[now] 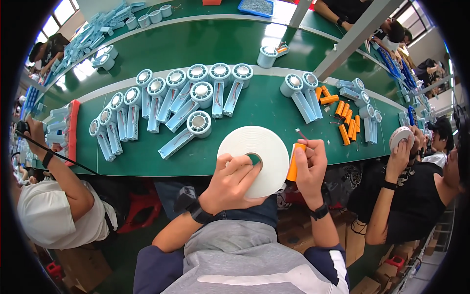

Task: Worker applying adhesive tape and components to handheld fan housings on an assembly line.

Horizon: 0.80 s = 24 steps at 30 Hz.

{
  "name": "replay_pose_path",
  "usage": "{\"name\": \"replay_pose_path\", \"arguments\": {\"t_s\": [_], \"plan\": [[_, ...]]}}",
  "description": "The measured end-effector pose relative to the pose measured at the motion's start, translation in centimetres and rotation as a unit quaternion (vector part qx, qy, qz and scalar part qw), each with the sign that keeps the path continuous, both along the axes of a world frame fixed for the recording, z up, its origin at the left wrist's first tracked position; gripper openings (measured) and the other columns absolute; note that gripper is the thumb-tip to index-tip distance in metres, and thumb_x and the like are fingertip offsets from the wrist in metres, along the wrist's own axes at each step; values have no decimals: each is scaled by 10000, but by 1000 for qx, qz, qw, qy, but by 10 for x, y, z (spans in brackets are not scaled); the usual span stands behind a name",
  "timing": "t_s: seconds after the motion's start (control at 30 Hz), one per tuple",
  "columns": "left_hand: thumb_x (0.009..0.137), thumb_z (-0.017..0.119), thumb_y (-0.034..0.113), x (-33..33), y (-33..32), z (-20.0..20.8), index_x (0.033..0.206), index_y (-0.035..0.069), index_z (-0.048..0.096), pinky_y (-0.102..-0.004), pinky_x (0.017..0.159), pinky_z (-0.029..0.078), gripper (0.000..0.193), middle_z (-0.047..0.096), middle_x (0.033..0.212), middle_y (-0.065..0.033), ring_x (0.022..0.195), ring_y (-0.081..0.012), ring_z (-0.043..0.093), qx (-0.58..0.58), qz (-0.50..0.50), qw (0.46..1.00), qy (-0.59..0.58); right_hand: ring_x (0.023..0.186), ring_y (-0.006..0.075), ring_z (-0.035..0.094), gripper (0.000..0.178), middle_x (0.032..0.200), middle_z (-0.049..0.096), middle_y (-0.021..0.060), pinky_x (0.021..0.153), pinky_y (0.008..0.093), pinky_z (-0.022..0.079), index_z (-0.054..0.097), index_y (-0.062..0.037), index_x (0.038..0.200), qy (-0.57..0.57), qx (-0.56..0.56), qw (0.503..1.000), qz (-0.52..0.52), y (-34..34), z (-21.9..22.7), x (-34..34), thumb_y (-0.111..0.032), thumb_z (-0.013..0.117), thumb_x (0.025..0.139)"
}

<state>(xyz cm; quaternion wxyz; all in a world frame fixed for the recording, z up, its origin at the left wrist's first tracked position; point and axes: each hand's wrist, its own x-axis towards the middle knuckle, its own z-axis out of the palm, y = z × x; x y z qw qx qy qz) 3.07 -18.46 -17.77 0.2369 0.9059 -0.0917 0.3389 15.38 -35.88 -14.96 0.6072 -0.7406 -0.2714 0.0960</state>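
Observation:
My left hand (231, 182) grips a large roll of white tape (274, 149), its fingers curled into the core hole. Beside the roll's right edge, my right hand (312, 169) pinches an orange cylindrical battery (293, 167) with a short wire lead at its top. The battery is close against the roll; whether they are stuck together I cannot tell. Beyond the roll, light blue handheld fan housings (199, 125) lie in rows on the green table (245, 132), wires showing in several open handles. More orange batteries (348, 117) lie in a loose group at the right.
Further light blue fan housings (301, 88) lie around the loose batteries. A red-edged bin (74, 130) stands at the left. Light blue parts (88, 41) are heaped far left, behind the raised ledge. A grey post (355, 36) rises at the right. Co-workers sit on both sides; the right one holds a tape roll (401, 137).

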Motion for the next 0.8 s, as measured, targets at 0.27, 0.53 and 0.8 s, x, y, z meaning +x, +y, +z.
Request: {"name": "replay_pose_path", "arguments": {"t_s": [0.27,0.53,0.8], "plan": [[560,861,282,-32,-20,-26,1107,-32,654,-420,851,421,664,621,919,-94,927,-250,580,-31,-102,992,62,742,69,588,232,881,615,52,577,211,451,504,-3,1035,-258,119,876,-389,11,-32,66,-216,592,1010],[640,854,398,68,-53,-3,1070,-10,666,-437,843,425,621,639,992,-102,991,-280,584,-8,-98,991,90,746,63,546,248,915,595,25,636,204,452,556,-14,1100,-214,106,909,-343,-71,61,113,-242,602,1013],[772,737,319,172,-32,-9,822,29,700,-466,928,406,297,619,1096,-115,1106,-295,518,54,-88,994,39,750,27,533,217,872,609,8,649,194,425,526,-14,1159,-30,129,931,-341,-92,-26,64,-195,546,1042]]}}
